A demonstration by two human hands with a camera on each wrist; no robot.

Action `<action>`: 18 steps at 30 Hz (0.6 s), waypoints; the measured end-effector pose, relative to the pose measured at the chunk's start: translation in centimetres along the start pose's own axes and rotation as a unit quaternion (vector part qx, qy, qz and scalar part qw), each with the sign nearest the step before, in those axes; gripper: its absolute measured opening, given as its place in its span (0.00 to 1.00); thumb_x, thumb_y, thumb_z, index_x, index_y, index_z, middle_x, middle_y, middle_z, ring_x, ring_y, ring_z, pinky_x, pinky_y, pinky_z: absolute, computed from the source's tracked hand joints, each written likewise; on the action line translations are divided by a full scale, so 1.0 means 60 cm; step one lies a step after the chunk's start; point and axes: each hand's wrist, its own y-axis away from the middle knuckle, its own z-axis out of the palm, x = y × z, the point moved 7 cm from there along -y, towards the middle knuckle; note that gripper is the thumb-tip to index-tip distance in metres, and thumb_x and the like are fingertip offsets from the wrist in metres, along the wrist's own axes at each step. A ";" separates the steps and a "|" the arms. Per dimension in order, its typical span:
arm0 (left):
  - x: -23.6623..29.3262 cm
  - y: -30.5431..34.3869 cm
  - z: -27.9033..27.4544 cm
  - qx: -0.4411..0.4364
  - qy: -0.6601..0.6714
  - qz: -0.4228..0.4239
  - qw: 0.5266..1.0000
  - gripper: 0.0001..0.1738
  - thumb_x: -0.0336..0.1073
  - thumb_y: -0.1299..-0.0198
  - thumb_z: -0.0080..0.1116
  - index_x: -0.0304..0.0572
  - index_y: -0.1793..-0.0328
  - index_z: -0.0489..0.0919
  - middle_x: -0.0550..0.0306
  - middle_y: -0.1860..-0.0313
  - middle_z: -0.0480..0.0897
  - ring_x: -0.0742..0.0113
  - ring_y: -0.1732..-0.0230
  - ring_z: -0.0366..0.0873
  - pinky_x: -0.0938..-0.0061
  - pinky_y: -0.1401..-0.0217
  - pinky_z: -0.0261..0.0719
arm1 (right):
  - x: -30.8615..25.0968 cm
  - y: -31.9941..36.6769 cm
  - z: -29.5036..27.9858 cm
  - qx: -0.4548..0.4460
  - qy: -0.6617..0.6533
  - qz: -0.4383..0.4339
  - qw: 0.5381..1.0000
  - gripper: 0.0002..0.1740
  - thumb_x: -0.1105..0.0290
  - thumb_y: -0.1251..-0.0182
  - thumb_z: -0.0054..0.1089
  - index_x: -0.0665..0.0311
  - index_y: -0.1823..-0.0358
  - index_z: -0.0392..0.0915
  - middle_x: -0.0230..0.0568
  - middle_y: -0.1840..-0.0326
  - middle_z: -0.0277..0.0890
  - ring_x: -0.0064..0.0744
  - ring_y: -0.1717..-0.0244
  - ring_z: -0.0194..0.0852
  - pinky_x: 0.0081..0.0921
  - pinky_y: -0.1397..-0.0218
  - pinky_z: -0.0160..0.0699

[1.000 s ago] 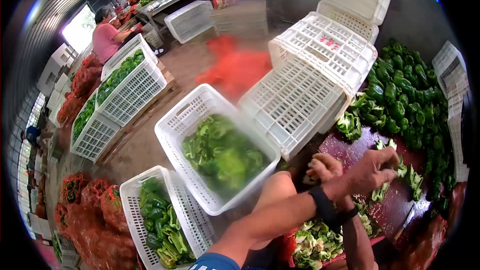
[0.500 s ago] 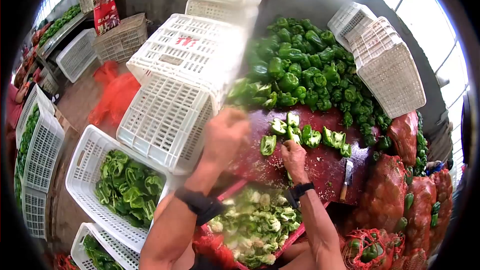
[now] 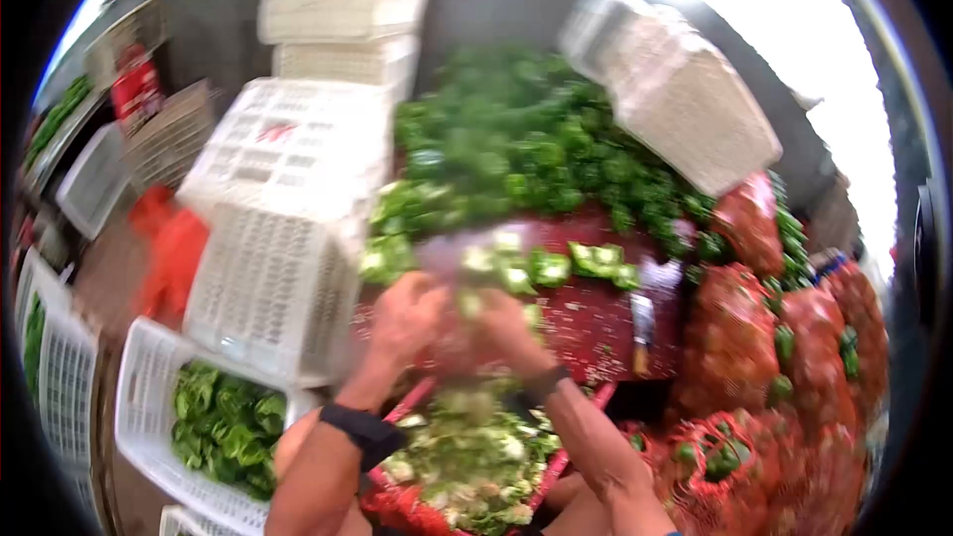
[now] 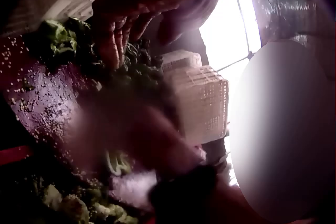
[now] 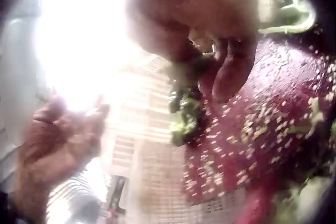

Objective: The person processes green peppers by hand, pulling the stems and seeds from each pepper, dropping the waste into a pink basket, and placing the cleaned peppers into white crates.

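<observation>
Over the red board (image 3: 586, 337), the left hand (image 3: 407, 323) is held with nothing seen in it; in the right wrist view this left hand (image 5: 63, 142) has its fingers spread. Close beside it, the right hand (image 3: 506, 328) is blurred, with pale green at its fingertips. The right wrist view shows the right hand (image 5: 199, 24) with curled fingers round a small pale-green pepper piece, mostly hidden. Cut pepper halves (image 3: 549, 268) lie in a row behind the hands. A knife (image 3: 643, 328) rests at the board's right side. Seeds are scattered over the board.
Whole green peppers (image 3: 556, 159) are heaped behind the board. White crates (image 3: 258, 288) are stacked at left, near a crate of cut peppers (image 3: 223, 427). A red-rimmed container of pale cores (image 3: 476, 457) is in front. Red net sacks (image 3: 730, 347) stand at right.
The head view has swung right. The left hand has moved from beside the crates to over the board, and the right hand has drawn back from the cut halves towards it.
</observation>
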 end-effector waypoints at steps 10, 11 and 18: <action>-0.001 0.043 0.171 -0.171 0.129 0.007 0.977 0.16 0.38 0.25 0.46 0.33 0.53 0.80 0.56 0.56 0.80 0.67 0.54 0.76 0.69 0.48 0.75 | -0.100 0.139 -0.021 0.086 0.298 -0.250 0.917 0.12 0.73 0.45 0.61 0.70 0.60 0.78 0.55 0.63 0.80 0.56 0.58 0.81 0.48 0.55 0.84; -0.017 0.037 0.181 -0.171 0.129 -0.027 0.977 0.15 0.37 0.24 0.45 0.34 0.55 0.80 0.57 0.57 0.80 0.67 0.55 0.76 0.70 0.49 0.74 | -0.109 0.158 -0.039 0.094 0.305 -0.210 0.924 0.12 0.71 0.46 0.61 0.70 0.61 0.78 0.56 0.64 0.80 0.57 0.59 0.82 0.48 0.55 0.84; 0.050 0.051 0.223 -0.254 0.142 -0.018 0.957 0.20 0.45 0.20 0.46 0.39 0.56 0.82 0.62 0.63 0.81 0.74 0.62 0.77 0.76 0.59 0.77 | -0.085 0.158 -0.074 0.175 0.234 -0.207 0.934 0.07 0.73 0.52 0.62 0.69 0.73 0.78 0.56 0.70 0.80 0.57 0.66 0.82 0.46 0.60 0.84</action>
